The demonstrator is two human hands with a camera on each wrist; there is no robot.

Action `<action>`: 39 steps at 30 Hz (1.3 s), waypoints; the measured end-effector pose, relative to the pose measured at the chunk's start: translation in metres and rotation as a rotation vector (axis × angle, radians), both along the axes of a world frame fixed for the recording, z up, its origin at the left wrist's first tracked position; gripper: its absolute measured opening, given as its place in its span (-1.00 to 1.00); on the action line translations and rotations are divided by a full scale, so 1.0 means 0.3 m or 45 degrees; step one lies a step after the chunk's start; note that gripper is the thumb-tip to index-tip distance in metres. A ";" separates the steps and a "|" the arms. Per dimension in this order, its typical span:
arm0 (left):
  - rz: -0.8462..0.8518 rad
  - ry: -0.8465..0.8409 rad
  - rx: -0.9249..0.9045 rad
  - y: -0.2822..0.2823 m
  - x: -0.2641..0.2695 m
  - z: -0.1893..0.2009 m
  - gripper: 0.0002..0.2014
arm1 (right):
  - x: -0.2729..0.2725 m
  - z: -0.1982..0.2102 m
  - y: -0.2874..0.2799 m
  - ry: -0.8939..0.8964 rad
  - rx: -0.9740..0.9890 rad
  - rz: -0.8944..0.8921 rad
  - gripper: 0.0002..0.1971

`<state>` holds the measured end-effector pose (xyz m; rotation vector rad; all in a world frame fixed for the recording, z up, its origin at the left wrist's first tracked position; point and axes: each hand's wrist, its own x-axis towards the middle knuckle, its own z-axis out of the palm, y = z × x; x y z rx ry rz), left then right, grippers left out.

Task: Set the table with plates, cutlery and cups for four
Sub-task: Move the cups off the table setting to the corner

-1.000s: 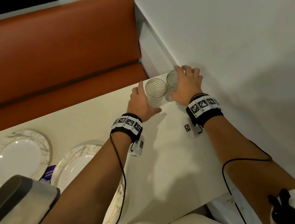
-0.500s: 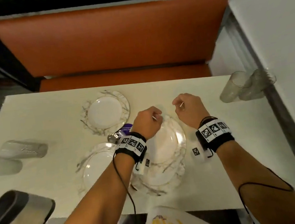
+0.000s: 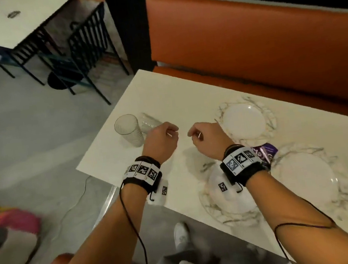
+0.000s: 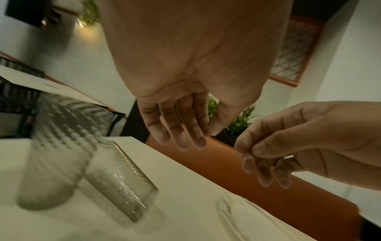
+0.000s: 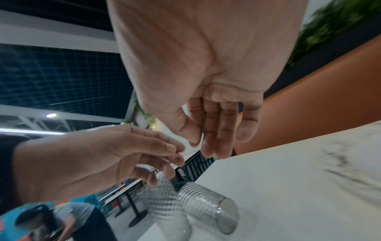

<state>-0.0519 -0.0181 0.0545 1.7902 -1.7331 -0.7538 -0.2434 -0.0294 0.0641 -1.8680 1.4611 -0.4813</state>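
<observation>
Two ribbed clear glasses stand close together at the table's near left corner: one upright (image 3: 128, 130), the other (image 3: 150, 121) leaning beside it. My left hand (image 3: 170, 132) hovers just right of them, fingers loosely curled, holding nothing. My right hand (image 3: 195, 134) hangs next to it, also empty. A small marbled plate (image 3: 244, 121) lies right of my right hand. Two large marbled plates (image 3: 226, 208) (image 3: 308, 179) lie nearer me. The left wrist view shows the glasses (image 4: 59, 146) (image 4: 121, 184) below my fingers (image 4: 185, 135).
A purple packet (image 3: 264, 151) sits between the plates. An orange bench (image 3: 256, 40) runs along the table's far side. The table edge (image 3: 99, 174) drops to the floor on the left, where another table (image 3: 12, 22) and black chairs (image 3: 86, 50) stand.
My hands left the two glasses by the right wall and travelled left over the plates. They now hover empty beside the two glasses at the left corner.
</observation>
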 end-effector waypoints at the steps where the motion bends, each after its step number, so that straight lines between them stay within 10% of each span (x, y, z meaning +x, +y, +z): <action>1: 0.035 -0.027 -0.046 -0.015 0.070 0.009 -0.85 | 0.068 0.006 -0.019 0.009 -0.007 0.041 -0.80; 5: 0.184 -0.312 -0.165 -0.092 0.324 0.007 -0.76 | 0.291 0.006 -0.098 0.119 -0.011 0.224 -0.79; 13: -0.008 -0.553 0.324 -0.201 0.536 -0.089 0.01 | 0.521 -0.078 -0.305 0.260 -0.063 0.299 -0.84; 20: 0.183 -0.084 0.225 -0.216 0.619 -0.149 -0.11 | 0.654 -0.186 -0.475 0.560 0.044 0.290 -0.34; 27: 0.360 -0.089 0.245 -0.197 0.743 -0.153 -0.07 | 0.756 -0.305 -0.527 0.802 0.235 0.281 0.18; 39: 0.322 -0.141 0.237 -0.211 0.693 -0.090 -0.07 | 0.653 -0.194 -0.492 0.612 0.163 0.176 0.07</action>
